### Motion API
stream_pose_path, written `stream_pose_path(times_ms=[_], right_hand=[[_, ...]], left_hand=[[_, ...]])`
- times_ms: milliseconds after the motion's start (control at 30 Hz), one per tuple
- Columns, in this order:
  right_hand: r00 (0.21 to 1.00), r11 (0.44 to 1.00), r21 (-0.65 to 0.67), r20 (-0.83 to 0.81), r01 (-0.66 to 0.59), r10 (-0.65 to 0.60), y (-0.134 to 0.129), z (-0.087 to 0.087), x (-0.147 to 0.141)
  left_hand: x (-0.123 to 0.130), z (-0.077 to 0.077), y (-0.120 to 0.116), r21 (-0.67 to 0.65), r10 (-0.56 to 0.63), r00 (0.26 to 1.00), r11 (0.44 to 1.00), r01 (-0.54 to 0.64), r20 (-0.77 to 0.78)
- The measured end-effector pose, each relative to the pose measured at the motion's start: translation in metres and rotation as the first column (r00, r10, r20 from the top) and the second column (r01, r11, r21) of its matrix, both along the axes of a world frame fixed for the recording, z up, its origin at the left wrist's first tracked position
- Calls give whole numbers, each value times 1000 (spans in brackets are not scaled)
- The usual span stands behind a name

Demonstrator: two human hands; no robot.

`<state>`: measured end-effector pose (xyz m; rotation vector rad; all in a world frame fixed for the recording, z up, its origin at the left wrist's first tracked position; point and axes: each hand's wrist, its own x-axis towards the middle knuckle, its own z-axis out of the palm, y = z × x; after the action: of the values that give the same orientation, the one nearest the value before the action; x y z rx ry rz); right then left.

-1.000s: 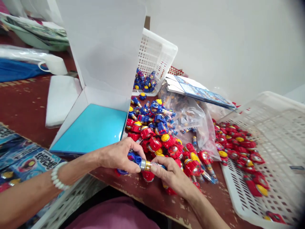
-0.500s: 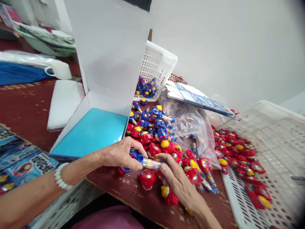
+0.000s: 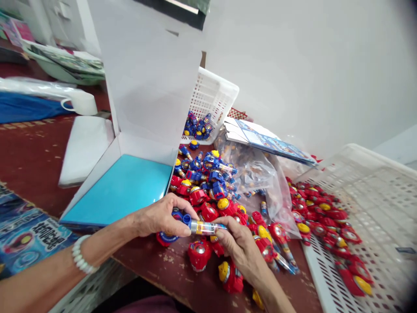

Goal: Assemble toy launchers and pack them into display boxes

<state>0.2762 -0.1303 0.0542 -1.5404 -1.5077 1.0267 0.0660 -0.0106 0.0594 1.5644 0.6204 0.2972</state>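
My left hand (image 3: pixel 166 217), with a pale bead bracelet at the wrist, grips the blue body of a small toy. From that body a clear tube (image 3: pixel 206 228) with a grey collar and colourful contents points right. My right hand (image 3: pixel 236 241) pinches the tube's far end between thumb and fingers. Under and behind both hands lies a pile of red toys (image 3: pixel 199 254) with yellow parts. Farther back are blue toys (image 3: pixel 217 176) with similar tubes. Left of the pile, an open white box (image 3: pixel 146 82) has a bright blue panel (image 3: pixel 122 191) inside.
A white basket (image 3: pixel 374 191) at the right holds red toys; another basket (image 3: pixel 224 87) behind holds blue ones. Flat printed cartons (image 3: pixel 270 141) lie on a plastic bag (image 3: pixel 283 195). A white mug (image 3: pixel 85 103) and printed sheets (image 3: pixel 35 234) are at the left.
The view has shifted slightly. My right fingers have slid toward the tube's far end, and more of the tube shows between my hands.
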Motion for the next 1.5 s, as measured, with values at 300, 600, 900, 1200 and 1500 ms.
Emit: stream_pose_path(times_ms=[300, 600, 900, 1200, 1500], right_hand=[[995, 993, 120, 95, -15, 3, 17, 14, 2], [983, 933, 315, 12, 172, -185, 75, 41, 31], [831, 786, 452, 155, 422, -535, 169, 14, 103], [753, 795, 566, 420, 219, -507, 100, 15, 80], [363, 959, 73, 931, -275, 33, -27, -25, 16]], left_hand=[[1, 2, 10, 34, 70, 997, 997, -71, 22], [-3, 26, 32, 359, 259, 930, 868, -343, 261], [-85, -4, 30, 606, 808, 544, 320, -728, 226], [-8, -78, -62, 968, 525, 832, 246, 54, -180], [0, -69, -60, 942, 595, 730, 223, 250, -334]])
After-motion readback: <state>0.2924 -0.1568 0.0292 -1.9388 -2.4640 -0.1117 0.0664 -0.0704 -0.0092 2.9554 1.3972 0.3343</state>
